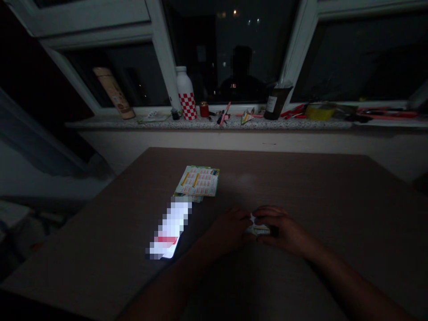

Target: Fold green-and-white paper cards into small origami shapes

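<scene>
A small folded piece of printed paper [261,229] is between my two hands, low over the brown table or resting on it. My left hand [232,226] has its fingers closed on the paper's left side. From the right, my right hand [284,229] pinches it, with the thumb below and the fingers curled over the top. Dim light and my fingers hide much of its shape. Left of my hands lies a bright, lit phone [172,227], its screen blurred out. Beyond the phone is a small stack of printed paper sheets [199,182] with orange and yellow markings.
The wooden table [301,178] meets a wall under a speckled windowsill [150,125]. Along the sill stand a tan bottle [113,92], a white bottle with red checks [186,93], a red jar [203,109], a dark drink cup [277,101] and a yellow item [320,111].
</scene>
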A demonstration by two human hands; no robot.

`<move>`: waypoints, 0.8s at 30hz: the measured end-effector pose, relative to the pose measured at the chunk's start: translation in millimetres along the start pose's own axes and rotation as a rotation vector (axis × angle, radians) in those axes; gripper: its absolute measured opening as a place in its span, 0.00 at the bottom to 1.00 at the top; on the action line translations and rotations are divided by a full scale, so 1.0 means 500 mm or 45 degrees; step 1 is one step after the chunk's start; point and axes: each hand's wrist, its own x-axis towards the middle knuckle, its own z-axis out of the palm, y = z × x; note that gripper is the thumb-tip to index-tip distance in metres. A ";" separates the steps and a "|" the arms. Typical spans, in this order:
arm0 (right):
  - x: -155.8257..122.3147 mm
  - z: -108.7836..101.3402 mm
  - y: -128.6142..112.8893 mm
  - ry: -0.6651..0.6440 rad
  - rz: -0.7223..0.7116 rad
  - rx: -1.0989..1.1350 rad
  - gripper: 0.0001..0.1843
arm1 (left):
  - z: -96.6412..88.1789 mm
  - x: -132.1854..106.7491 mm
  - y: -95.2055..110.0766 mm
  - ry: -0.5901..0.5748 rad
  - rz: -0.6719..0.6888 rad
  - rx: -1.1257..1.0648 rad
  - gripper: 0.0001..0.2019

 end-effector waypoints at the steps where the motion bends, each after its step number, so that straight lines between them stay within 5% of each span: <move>1: 0.000 0.000 0.000 0.005 0.003 0.004 0.17 | 0.000 -0.001 0.000 0.000 0.001 -0.007 0.14; 24: 0.000 -0.002 -0.005 -0.002 0.011 0.019 0.14 | -0.014 -0.007 0.001 0.031 -0.005 -0.128 0.11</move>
